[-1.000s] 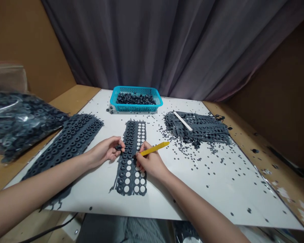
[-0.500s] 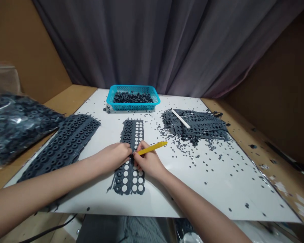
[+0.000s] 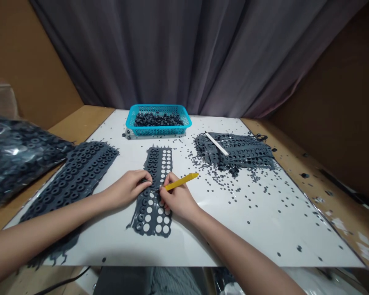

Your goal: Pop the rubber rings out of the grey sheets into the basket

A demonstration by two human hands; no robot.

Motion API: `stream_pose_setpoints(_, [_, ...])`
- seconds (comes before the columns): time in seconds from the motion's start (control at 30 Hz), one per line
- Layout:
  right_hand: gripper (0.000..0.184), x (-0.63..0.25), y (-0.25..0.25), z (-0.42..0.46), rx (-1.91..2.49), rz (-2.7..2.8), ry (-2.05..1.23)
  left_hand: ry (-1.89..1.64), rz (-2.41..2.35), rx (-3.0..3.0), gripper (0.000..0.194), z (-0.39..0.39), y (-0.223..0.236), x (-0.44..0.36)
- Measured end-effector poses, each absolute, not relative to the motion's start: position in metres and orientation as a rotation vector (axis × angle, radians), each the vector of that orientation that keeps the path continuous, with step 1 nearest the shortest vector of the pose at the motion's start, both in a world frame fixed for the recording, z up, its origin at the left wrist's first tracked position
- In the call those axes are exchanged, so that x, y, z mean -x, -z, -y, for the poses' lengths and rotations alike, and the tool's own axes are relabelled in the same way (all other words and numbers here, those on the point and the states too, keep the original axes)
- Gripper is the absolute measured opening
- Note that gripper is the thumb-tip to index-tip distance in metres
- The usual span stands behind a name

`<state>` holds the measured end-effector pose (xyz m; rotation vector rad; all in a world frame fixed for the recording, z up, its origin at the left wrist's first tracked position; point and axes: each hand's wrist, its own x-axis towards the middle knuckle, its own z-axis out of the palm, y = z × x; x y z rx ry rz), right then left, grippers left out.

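Observation:
A dark grey rubber sheet (image 3: pixel 152 213) lies lengthwise before me. Raised rings line its left side; round holes showing white open along its right side and lower middle. My left hand (image 3: pixel 130 186) rests at the sheet's left edge, with thumb and index curled toward each other over the rings. Whatever sits between those fingertips is too small to make out. My right hand (image 3: pixel 178 198) grips a yellow pen-like tool (image 3: pixel 183 180) whose working end points down-left at the sheet's middle. That end is mostly hidden by my fingers, close beside my left fingertips.
Behind the sheet stands a blue basket (image 3: pixel 158 132) of small dark rings. Another ring-covered sheet (image 3: pixel 80 174) and a clear bag (image 3: pixel 21 155) of rings lie left. Punched sheets (image 3: pixel 242 151) are stacked right, under a white stick (image 3: pixel 217 143), with small dark discs scattered around.
My left hand has drawn back slightly leftward, away from my right fingertips. My right hand keeps the yellow tool at about the same spot. The whole view has shifted slightly.

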<state>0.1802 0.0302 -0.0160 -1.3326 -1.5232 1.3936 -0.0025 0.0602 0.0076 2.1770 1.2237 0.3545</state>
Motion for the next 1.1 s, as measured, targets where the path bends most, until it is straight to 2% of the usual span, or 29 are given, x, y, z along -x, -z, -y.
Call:
stream_pose_setpoints(0.23, [0.012,-0.18,0.015,-0.03,1.341,1.459,-1.459,-0.669,-1.279,-1.635,0.023,-0.069,-0.001,0.007])
stream_pose_setpoints(0.3, [0.013,-0.181,0.016,-0.03,1.322,1.428,-1.513,-0.665,-1.26,-1.606,0.021,-0.072,-0.004,0.01])
stream_pose_setpoints(0.6, [0.024,-0.179,0.02,-0.035,1.248,1.185,-1.569,-0.431,-1.167,-1.821,0.028,-0.068,-0.013,0.008])
stream_pose_setpoints(0.73, [0.022,-0.177,0.019,-0.034,1.291,1.228,-1.522,-0.435,-1.202,-1.85,0.035,-0.069,-0.012,0.006])
stream_pose_setpoints(1.1, [0.019,-0.178,0.015,-0.033,1.321,1.322,-1.47,-0.315,-1.158,-2.237,0.021,-0.069,-0.014,0.001])
